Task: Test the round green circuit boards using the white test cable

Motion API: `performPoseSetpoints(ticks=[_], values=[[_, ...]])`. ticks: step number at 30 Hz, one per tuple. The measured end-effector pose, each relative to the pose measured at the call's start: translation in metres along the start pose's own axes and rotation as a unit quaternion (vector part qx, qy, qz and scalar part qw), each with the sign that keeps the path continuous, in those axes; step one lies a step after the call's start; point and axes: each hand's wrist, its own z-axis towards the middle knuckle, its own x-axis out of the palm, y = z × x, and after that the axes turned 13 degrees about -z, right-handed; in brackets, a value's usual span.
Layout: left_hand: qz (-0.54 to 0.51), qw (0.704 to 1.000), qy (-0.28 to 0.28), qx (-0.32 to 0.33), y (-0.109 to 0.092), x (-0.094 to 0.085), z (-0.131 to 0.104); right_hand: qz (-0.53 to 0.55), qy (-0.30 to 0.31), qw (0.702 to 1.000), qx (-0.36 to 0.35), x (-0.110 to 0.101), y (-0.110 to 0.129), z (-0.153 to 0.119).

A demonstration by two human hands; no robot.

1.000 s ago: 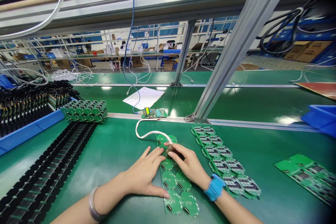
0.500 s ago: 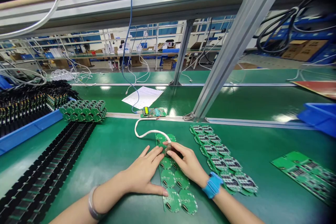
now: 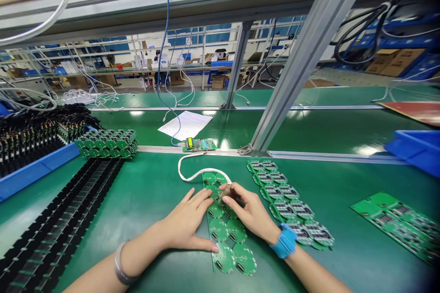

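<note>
A green panel of round circuit boards lies lengthwise in front of me. My left hand rests on its left edge, fingers spread, with the thumb on a lower disc and the fingertips farther up. My right hand pinches a brownish probe head over the upper right discs; whether its tip touches the board is hidden. From the probe a white cable curves back to a small tester board with a lit yellow-green display and a blue socket.
Stacked round-board panels lie to the right, with rectangular green panels beyond. At left stand a pile of boards, black slotted strips and a blue bin. A paper sheet and a metal post are behind.
My right hand has shifted the probe slightly to the right across the panel. The left hand stays on the panel. The whole view has moved a little.
</note>
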Motion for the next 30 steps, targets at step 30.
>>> performPoseSetpoints(ticks=[30], values=[[-0.023, 1.000, -0.005, 0.008, -0.001, 0.000, -0.001, -0.024, 0.116, 0.991, -0.057, -0.011, 0.014, -0.008]])
